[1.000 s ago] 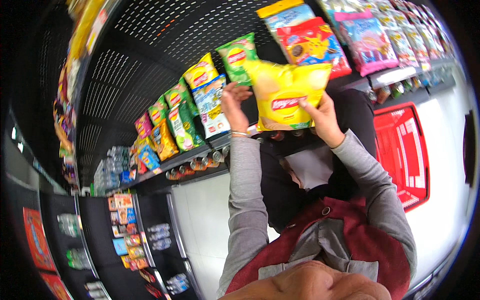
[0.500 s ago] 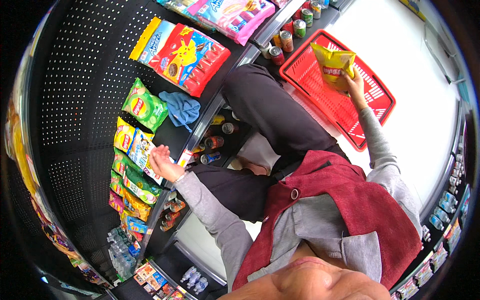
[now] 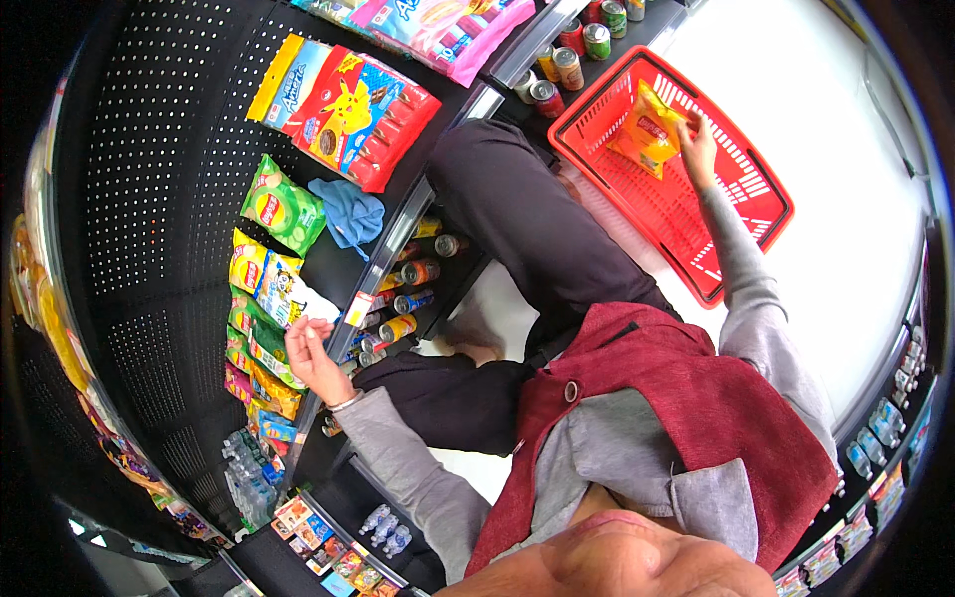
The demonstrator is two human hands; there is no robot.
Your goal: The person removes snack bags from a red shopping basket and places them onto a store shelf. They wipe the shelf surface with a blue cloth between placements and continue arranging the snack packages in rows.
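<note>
The right hand (image 3: 698, 149) is out over the red basket (image 3: 686, 234), fingers pinching one edge of a yellow chip bag (image 3: 645, 134). The bag lies tilted within the basket's outline; whether it touches the bottom, I can't tell. That edge grip is the risk here: if the slick wrapper slides, the bag could drop, and crisp contents would likely crack. Squeeze harder and the chips near the fingers may crush.

Watch the basket too! A push on its rim could shift it toward the cans (image 3: 547, 98) standing just beside its corner, and one might topple and roll. The bent knee in dark trousers (image 3: 517, 189) is close to the basket as well; a careless swing could knock it.

Over on the other side, the left hand (image 3: 316, 360) is loosely curled with nothing visible in it, right by the white snack bag (image 3: 284, 289); contact is unclear. With the arms spread this wide, a stray brush there could tip the bag out of its row.
</note>
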